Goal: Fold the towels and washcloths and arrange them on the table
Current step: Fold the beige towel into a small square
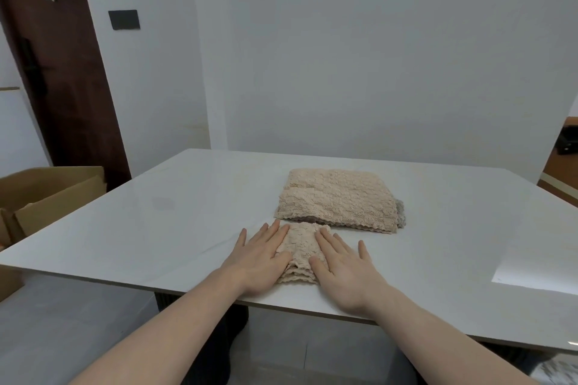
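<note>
Near the front edge of the desk (150,228), a little right of its middle, lies a small folded beige washcloth (299,251), its layered edges facing the person. The left hand (261,259) lies flat on the washcloth's left side and the right hand (345,269) flat on its right side; each grip is wide, fingers straight and spread, pressing down and curled round nothing. A strip of cloth shows between the two hands. The heels of both palms sit close to the desk's front edge, and the forearms reach over it.

Just behind the washcloth, almost touching its far edge, rests a larger folded beige towel (339,198). A grey cloth (401,212) peeks out at the towel's right side; whether it lies under the towel I cannot tell. The towel sits well short of the back edge.

To the left of the hands the desk runs bare to its left corner, and to the right it runs bare toward the right edge, where a bright patch of light (536,266) falls on the surface. The top is pale, smooth and glossy.

Beyond the back edge stands a plain white wall (375,56). At the left are a dark brown door (62,87), a black wall plate (124,19) and an open cardboard box (47,194) on the grey floor (62,322).
</note>
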A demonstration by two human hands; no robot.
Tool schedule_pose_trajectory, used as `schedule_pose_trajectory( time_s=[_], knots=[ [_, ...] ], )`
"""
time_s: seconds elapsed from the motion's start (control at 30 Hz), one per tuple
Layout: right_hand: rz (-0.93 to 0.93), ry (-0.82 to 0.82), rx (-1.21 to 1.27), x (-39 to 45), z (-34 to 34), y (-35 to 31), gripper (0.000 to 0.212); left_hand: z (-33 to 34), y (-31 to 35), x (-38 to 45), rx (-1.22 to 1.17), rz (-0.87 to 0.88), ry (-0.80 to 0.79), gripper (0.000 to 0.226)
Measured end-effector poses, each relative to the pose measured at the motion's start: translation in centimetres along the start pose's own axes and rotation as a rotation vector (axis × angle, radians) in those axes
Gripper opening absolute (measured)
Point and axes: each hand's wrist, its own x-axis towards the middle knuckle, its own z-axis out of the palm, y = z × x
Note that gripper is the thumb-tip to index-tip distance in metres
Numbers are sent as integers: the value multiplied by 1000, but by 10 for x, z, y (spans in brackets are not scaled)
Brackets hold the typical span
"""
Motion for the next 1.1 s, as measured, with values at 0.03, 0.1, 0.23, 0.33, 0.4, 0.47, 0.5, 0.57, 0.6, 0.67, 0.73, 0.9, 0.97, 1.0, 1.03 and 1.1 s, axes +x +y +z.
schedule_pose_trajectory(
  time_s=[0.03, 0.1, 0.23, 0.33, 0.4, 0.47, 0.5, 0.57, 0.6, 0.67, 0.73, 0.9, 0.97, 1.0, 1.03, 1.1],
  knots=[
    [-2, 2, -1, 0, 0, 0, 68, 0, 0, 0, 3, -10, 4, 65],
    [-7, 9, 0, -1, 0, -1, 68, 2, 1, -1, 9, -30, 22, 65],
    [-14, 30, 22, -3, 0, -1, 67, 2, 2, 0, -28, -97, 99, 63],
    [-13, 92, 74, -6, 0, 0, 66, 3, -4, -1, -257, -170, 337, 57],
    [8, 172, 135, -9, -2, 1, 65, 0, -8, -2, -459, -268, 487, 52],
    [60, 228, 212, -11, -4, 1, 65, -2, -6, -1, -408, -314, 474, 48],
    [88, 236, 236, -11, -4, 1, 67, -1, -5, -1, -306, -300, 425, 47],
    [119, 230, 233, -10, -4, 0, 70, 0, -1, 0, -201, -241, 349, 48],
    [123, 229, 219, -9, -4, 1, 70, -1, 0, 0, -220, -227, 326, 50],
    [124, 249, 205, -9, -3, 1, 68, -5, -1, -3, -297, -197, 316, 54],
    [124, 280, 229, -10, -4, 3, 66, -7, 0, -7, -334, -163, 303, 52],
    [136, 265, 359, -8, -6, 9, 68, -10, 0, -11, -535, -141, 293, 34],
    [145, 241, 394, -6, -6, 10, 72, -12, 2, -12, -631, -126, 262, 21],
    [157, 226, 411, -5, -6, 12, 76, -13, 4, -11, -666, -121, 249, 14],
    [175, 211, 429, -4, -6, 13, 79, -14, 5, -10, -688, -121, 242, 9],
    [207, 209, 474, -4, -8, 13, 80, -15, 6, -6, -687, -121, 246, 9]
  ],
)
